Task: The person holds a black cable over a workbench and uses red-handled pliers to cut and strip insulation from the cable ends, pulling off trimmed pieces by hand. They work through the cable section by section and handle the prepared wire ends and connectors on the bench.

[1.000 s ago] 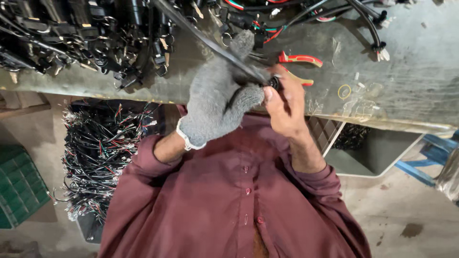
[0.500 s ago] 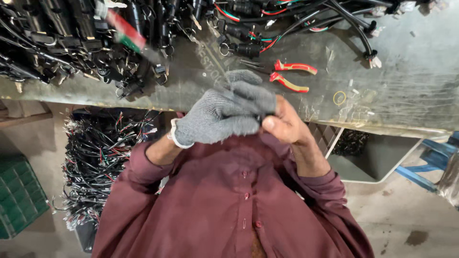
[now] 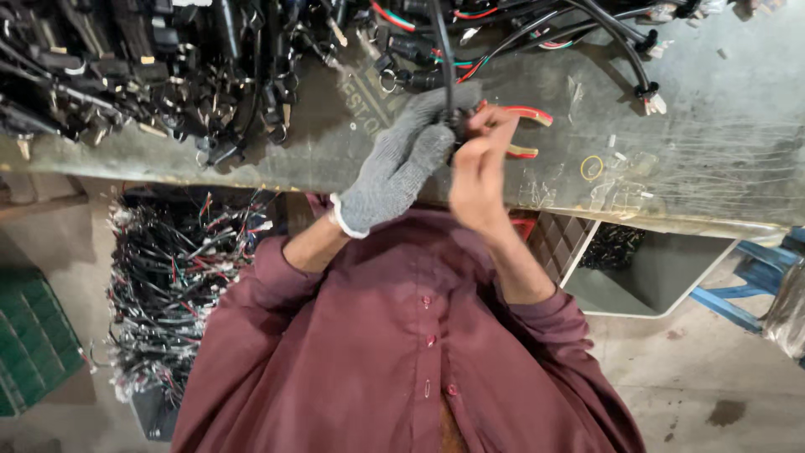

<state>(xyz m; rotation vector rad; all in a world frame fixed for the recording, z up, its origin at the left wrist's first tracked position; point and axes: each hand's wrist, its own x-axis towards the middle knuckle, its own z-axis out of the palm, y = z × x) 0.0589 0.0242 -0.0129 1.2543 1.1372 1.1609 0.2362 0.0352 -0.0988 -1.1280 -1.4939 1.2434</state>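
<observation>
Over the workbench edge [image 3: 721, 201], my gloved left hand [image 3: 401, 164] and bare right hand [image 3: 480, 168] meet on a black cable [image 3: 442, 50], both pinched around its near end, the left wrapped from one side, the right's fingers closed on the tip; the cable runs away from my hands, its long axis pointing straight across the bench into the tangle of black wire harnesses [image 3: 151, 67] piled there, and neither hand is clearly nearer. Red-handled pliers [image 3: 527, 130] lie on the bench just behind my right hand, untouched. Below the bench a grey bin [image 3: 654, 281] holds a small heap of dark parts in one corner, and a heap of loose wires [image 3: 180, 277] covers the floor beside a green crate [image 3: 29, 344]
</observation>
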